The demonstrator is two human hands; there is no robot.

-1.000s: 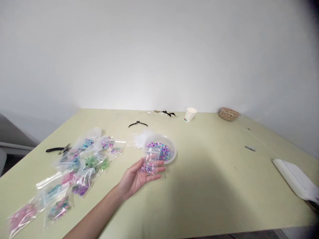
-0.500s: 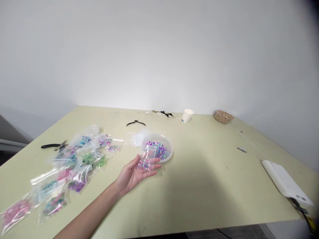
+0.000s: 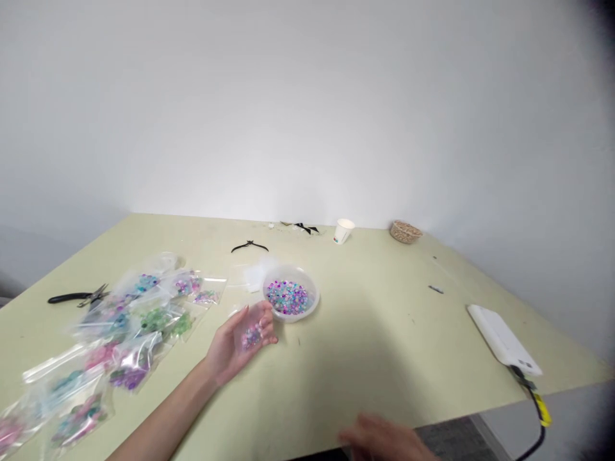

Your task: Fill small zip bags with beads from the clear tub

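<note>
- The person's left hand (image 3: pixel 230 352) is raised over the table (image 3: pixel 365 291), palm turned inward, just in front of the bowl
- Its thumb and curled fingers are closed on a small clear bag (image 3: pixel 250 335), which lies against the palm with pink, purple and pale beads in its lower part
- The right hand (image 3: pixel 384 438) is blurred at the bottom of the view, by the table's near edge; one cannot tell whether its fingers are apart or together, or whether it holds anything
- The white bowl (image 3: pixel 314 299) stands just beyond the left hand's fingertips, with purple, blue and pink beads (image 3: pixel 288 297) gathered inside
- To the left of the hand, a spread of clear bead bags (image 3: pixel 154 319) overlaps, their contents green, blue, pink and purple
- Black-handled pliers (image 3: pixel 70 298) lie beside that spread, at its far left, and a second pair of pliers (image 3: pixel 250 243) lies with handles splayed, beyond the bowl
- Near the wall stand a paper cup (image 3: pixel 343 232) and, to its right, a clear tub (image 3: pixel 406 232) of tan pieces
- At the right, a white device (image 3: pixel 503 339) rests near the table edge, its black cable (image 3: pixel 541 438) hanging down past a yellow tag (image 3: pixel 542 410)
</note>
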